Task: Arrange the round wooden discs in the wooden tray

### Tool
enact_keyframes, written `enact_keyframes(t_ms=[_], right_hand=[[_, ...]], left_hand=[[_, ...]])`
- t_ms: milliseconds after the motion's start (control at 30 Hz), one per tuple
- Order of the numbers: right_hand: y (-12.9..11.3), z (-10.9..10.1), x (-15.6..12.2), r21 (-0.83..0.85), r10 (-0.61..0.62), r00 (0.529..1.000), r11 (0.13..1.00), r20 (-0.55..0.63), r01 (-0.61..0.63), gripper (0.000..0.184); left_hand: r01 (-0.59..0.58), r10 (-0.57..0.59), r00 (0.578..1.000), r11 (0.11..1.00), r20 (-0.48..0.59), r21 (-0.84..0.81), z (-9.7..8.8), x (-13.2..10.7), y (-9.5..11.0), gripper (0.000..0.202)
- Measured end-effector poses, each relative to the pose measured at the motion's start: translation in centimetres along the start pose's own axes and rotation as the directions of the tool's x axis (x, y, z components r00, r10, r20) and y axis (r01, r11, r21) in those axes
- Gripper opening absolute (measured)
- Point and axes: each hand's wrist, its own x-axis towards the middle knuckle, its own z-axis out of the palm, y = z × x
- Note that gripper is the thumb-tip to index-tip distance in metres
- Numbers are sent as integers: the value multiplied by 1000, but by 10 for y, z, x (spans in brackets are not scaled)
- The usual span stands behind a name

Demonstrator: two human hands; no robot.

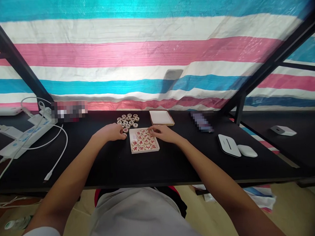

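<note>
A small wooden box (144, 150) lies on the black table (118, 167), filled with round chess pieces marked in red. My right hand (163, 133) rests at the box's upper right corner, fingers pinched on a piece there. My left hand (112, 132) sits just left of the box, fingers curled at a loose piece (125, 130). A cluster of several loose round pieces (128, 120) lies behind the left hand. The box's lid (161, 117) lies flat behind the box.
A white power strip (24, 138) with cables sits at the far left. Two white devices (234, 147) lie at the right, another (282, 130) on the neighbouring table. A striped tarp hangs behind; black frame posts stand at both sides.
</note>
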Motion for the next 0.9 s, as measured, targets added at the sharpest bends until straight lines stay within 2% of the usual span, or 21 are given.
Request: enact_keyframes(t_ms=[267, 467, 567, 733, 900], right_hand=[[0, 0, -1, 14, 6, 1000, 1000, 4, -6, 37], [3, 0, 0, 22, -3, 1000, 1000, 9, 3, 34], [2, 0, 0, 19, -14, 1000, 1000, 3, 14, 31], [0, -1, 0, 3, -20, 1000, 1000, -1, 20, 31], [4, 0, 2, -2, -13, 1000, 1000, 2, 13, 36]], left_hand=[[42, -27, 993, 991, -112, 130, 6, 7, 0, 40], [8, 14, 986, 991, -165, 137, 5, 7, 4, 34], [6, 11, 988, 994, -155, 108, 3, 6, 1, 31], [-8, 12, 997, 999, -81, 49, 3, 6, -8, 29], [-31, 34, 997, 999, -64, 45, 5, 7, -4, 21]])
